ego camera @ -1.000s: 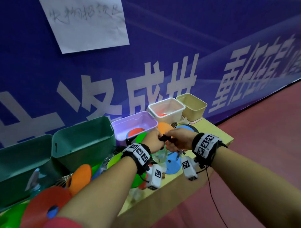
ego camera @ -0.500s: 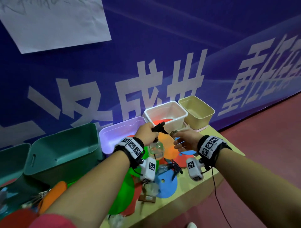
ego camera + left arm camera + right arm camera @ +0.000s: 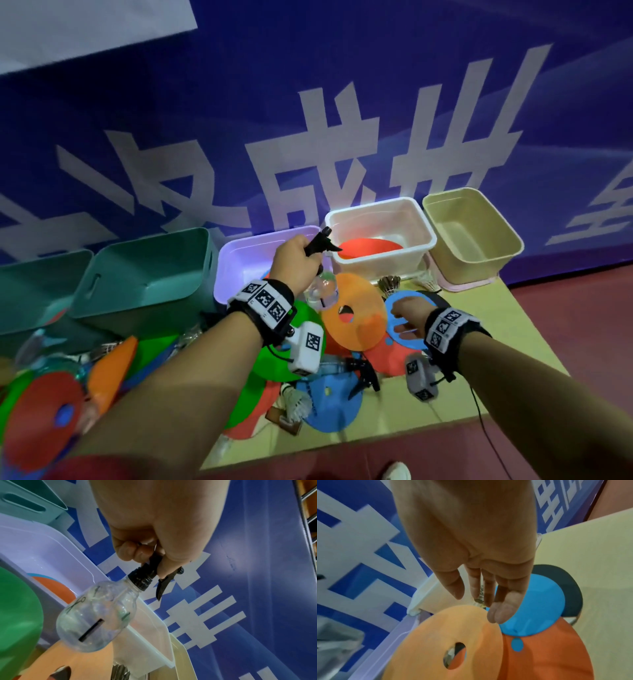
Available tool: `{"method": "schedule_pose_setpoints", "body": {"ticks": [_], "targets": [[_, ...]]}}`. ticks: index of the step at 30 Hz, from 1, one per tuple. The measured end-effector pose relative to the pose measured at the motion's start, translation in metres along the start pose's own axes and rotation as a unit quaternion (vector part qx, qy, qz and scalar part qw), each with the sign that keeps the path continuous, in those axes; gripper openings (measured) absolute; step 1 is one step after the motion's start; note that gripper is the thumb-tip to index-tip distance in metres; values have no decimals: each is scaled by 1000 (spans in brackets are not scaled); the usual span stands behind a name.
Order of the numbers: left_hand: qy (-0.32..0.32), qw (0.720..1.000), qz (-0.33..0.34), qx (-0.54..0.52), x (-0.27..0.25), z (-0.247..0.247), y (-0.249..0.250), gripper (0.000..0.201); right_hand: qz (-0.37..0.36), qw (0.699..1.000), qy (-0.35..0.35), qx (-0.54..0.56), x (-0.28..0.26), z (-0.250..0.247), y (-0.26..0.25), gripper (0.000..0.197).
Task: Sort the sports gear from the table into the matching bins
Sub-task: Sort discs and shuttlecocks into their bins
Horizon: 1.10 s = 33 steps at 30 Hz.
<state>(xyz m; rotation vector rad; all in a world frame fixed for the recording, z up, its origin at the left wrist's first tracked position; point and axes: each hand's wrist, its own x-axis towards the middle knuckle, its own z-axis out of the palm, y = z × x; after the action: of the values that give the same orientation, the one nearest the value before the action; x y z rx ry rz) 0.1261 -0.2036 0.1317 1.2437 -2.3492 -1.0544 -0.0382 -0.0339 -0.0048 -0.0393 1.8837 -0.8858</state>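
The left hand (image 3: 294, 257) is curled round the black trigger head of a clear spray bottle (image 3: 96, 618), which hangs tilted below the fist, above the front rim of the lilac bin (image 3: 239, 253) and beside the white bin (image 3: 380, 236). The right hand (image 3: 481, 563) holds nothing; its fingers (image 3: 501, 609) extend loosely, slightly apart, above the orange disc (image 3: 453, 639) and blue disc (image 3: 537, 607) lying on the bench (image 3: 486, 346).
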Motion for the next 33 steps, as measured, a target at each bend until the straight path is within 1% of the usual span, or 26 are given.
{"method": "schedule_pose_setpoints", "body": {"ticks": [2, 4, 6, 9, 12, 17, 20, 22, 25, 27, 29, 33], "targets": [[14, 1000, -13, -2, 7, 1, -6, 3, 4, 1000, -3, -4, 18, 6, 5, 19], [23, 1000, -20, -5, 12, 0, -13, 2, -10, 1000, -15, -18, 33, 12, 7, 17], [24, 999, -27, -10, 18, -3, -19, 2, -23, 999, -16, -21, 43, 20, 6, 23], [20, 999, -34, -22, 26, -6, -26, 6, -18, 1000, 3, -6, 53, 28, 1, 32], [12, 999, -37, -29, 35, -7, -34, 5, -28, 999, 2, -33, 60, 33, -5, 34], [1, 998, -41, -41, 47, -13, -39, 4, -45, 992, 17, -116, 66, 37, -17, 31], [-7, 998, -37, -51, 54, -18, -38, 6, -53, 981, 22, -184, 70, 38, -21, 31], [-11, 998, -33, -55, 58, -22, -38, 7, -63, 980, 38, -186, 70, 36, -24, 27], [-21, 999, -19, -46, 64, -27, -37, 12, -92, 973, 70, -200, 58, 31, -36, 18], [-32, 999, -2, -31, 68, -31, -33, 6, -112, 969, 89, -199, 43, 27, -46, 13], [-44, 999, 15, -22, 73, -33, -26, 2, -133, 960, 107, -220, 28, 20, -57, 18], [-66, 996, 51, -1, 86, -37, -6, 7, -170, 942, 137, -254, -8, 4, -81, 31]]}}
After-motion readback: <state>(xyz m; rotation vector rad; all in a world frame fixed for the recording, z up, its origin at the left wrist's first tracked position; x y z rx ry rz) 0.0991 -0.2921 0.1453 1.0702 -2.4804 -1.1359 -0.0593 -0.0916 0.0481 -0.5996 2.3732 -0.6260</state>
